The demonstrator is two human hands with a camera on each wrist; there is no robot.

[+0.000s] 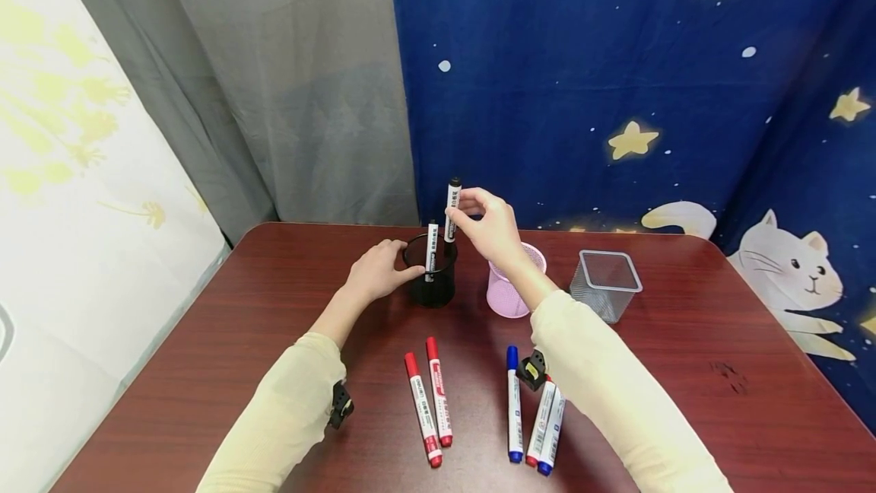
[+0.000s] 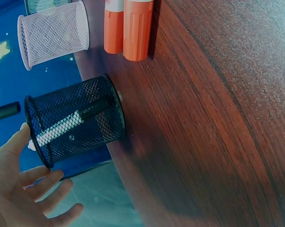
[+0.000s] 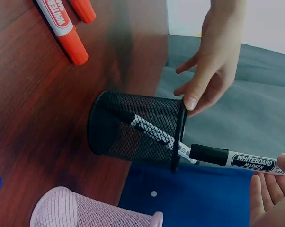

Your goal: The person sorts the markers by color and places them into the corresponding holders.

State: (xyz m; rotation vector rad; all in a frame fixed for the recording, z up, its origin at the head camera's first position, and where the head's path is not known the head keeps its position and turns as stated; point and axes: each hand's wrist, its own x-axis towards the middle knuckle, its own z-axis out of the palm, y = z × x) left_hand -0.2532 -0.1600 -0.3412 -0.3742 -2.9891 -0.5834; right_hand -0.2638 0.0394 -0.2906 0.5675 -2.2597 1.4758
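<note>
A black mesh pen cup [image 1: 433, 293] stands upright near the table's back edge. My left hand [image 1: 378, 272] holds it at the rim, with the thumb on one side and fingertips on the other. Inside the cup leans one black whiteboard marker [image 1: 432, 248], seen through the mesh in both wrist views. Between thumb and fingers, my right hand [image 1: 491, 228] pinches another black whiteboard marker [image 3: 253, 161] by its rear part. That marker's black cap points down at the cup's mouth, close to the rim.
Right of the black cup are a pink mesh cup [image 1: 505, 298], partly behind my right wrist, and a square grey mesh holder [image 1: 604, 299]. In front lie two red markers [image 1: 422, 405], and further right a blue marker [image 1: 514, 405] beside two more markers [image 1: 551, 432] partly under my sleeve.
</note>
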